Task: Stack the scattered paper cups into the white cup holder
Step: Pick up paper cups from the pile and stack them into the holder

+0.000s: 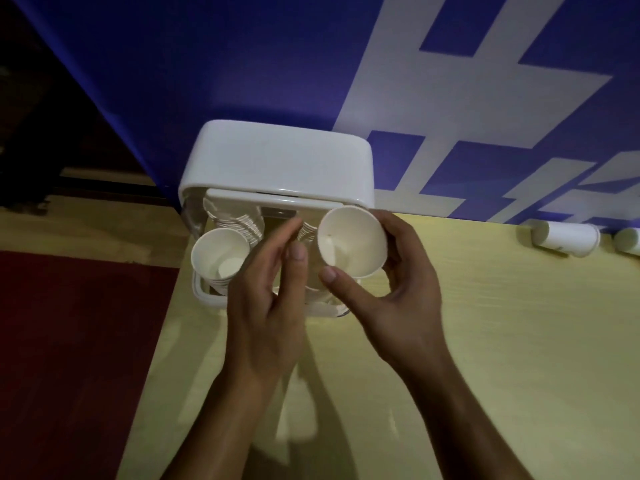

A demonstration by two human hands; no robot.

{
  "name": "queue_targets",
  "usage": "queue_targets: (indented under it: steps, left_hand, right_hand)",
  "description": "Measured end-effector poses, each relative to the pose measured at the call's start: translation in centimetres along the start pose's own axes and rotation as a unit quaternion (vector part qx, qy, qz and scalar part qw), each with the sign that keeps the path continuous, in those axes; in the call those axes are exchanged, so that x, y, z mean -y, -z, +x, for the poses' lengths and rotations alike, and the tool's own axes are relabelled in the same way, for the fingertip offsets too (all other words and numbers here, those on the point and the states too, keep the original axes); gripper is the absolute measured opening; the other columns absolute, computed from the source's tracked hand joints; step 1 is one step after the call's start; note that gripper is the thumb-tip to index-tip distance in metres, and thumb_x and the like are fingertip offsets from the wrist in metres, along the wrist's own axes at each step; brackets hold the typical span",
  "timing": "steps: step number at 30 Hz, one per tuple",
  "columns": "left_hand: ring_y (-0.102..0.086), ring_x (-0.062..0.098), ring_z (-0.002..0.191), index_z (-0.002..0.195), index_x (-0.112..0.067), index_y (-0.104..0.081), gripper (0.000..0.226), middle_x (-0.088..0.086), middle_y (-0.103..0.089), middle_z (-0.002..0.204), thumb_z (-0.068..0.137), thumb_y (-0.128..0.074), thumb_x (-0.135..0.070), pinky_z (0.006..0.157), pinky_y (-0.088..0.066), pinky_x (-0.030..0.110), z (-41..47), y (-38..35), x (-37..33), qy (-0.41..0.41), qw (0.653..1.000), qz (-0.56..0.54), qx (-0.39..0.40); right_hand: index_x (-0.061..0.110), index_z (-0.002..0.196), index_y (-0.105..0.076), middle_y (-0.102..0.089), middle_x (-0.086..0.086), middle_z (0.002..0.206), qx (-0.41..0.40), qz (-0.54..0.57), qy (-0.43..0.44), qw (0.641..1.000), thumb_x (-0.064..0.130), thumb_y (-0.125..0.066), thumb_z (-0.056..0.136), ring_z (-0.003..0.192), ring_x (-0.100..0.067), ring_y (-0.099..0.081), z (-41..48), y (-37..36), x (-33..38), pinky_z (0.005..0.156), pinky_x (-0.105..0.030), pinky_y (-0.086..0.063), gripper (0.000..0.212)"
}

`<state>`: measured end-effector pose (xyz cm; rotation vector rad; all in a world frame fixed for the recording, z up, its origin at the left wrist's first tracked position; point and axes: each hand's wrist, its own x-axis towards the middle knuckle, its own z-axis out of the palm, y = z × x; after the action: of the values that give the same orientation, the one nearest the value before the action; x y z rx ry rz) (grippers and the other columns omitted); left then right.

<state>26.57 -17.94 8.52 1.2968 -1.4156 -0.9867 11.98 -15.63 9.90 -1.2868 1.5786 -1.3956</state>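
Observation:
The white cup holder [277, 161] stands at the table's far left edge against a blue wall. A stack of paper cups [221, 254] fills its left slot, mouth up. My right hand [398, 292] grips a white paper cup [351, 240] by its sides, mouth tilted towards me, over the holder's right slot. My left hand [266, 299] hovers beside it over the holder's middle, fingers loosely curled and pointing at the cup, holding nothing. More stacked rims show under the holder's lid.
Two paper cups lie on their sides at the far right by the wall: one [564, 237] whole, another [628, 240] cut by the frame edge. The yellow table [485, 341] ends at the left, with red floor [69, 341] below.

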Motion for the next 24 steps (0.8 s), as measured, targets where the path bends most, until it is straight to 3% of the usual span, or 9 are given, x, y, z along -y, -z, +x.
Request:
queue_targets:
  steps: [4, 10, 16, 21, 24]
  left_hand:
    - [-0.065, 0.008, 0.120, 0.139, -0.021, -0.064, 0.045, -0.013, -0.071, 0.125, 0.106, -0.041, -0.039, 0.090, -0.048, 0.011, 0.1, -0.3, 0.7, 0.006, 1.000, -0.015, 0.013]
    - [-0.067, 0.005, 0.091, 0.136, -0.025, -0.068, 0.034, -0.012, -0.073, 0.105, 0.110, -0.046, -0.017, 0.078, -0.045, 0.007, -0.1, -0.4, 2.7, 0.064, 0.998, 0.018, 0.019]
    - [-0.070, 0.009, 0.092, 0.136, -0.031, -0.067, 0.035, -0.012, -0.074, 0.108, 0.109, -0.047, -0.023, 0.082, -0.050, 0.014, 0.5, -0.4, 4.2, 0.108, 0.993, 0.032, 0.039]
    - [-0.071, 0.007, 0.103, 0.136, -0.031, -0.067, 0.035, -0.014, -0.074, 0.118, 0.107, -0.052, -0.021, 0.091, -0.053, 0.020, 0.8, -0.4, 5.0, 0.105, 0.993, 0.041, 0.037]
    - [-0.071, 0.004, 0.096, 0.136, -0.031, -0.067, 0.035, -0.013, -0.074, 0.112, 0.106, -0.053, -0.020, 0.086, -0.052, 0.015, 0.9, -0.3, 5.2, 0.106, 0.993, 0.048, 0.035]
  right_hand:
    - [0.024, 0.129, -0.059, -0.067, 0.021, 0.119, 0.012, -0.019, 0.005, 1.000, 0.034, -0.094, 0.073, 0.115, -0.006, -0.066, -0.1, -1.4, -0.8, 0.092, -0.023, -0.055, 0.067]
    - [0.028, 0.125, -0.062, -0.068, 0.018, 0.118, 0.031, -0.082, 0.017, 0.996, 0.044, -0.092, 0.074, 0.114, -0.009, -0.064, -0.2, -2.1, -3.4, 0.091, -0.021, -0.051, 0.062]
    - [0.025, 0.131, -0.062, -0.065, 0.019, 0.123, 0.031, -0.148, 0.028, 0.988, 0.052, -0.089, 0.074, 0.117, 0.000, -0.059, -0.1, -2.6, -5.6, 0.094, -0.009, -0.041, 0.069]
    - [0.026, 0.142, -0.057, -0.063, 0.016, 0.133, 0.040, -0.180, -0.015, 0.983, 0.058, -0.086, 0.074, 0.126, 0.000, -0.055, -0.3, -2.9, -6.8, 0.102, -0.017, -0.046, 0.080]
    - [0.029, 0.146, -0.054, -0.061, 0.016, 0.137, 0.041, -0.179, -0.035, 0.982, 0.059, -0.085, 0.076, 0.129, 0.000, -0.054, -0.4, -3.1, -7.0, 0.105, -0.024, -0.047, 0.082]
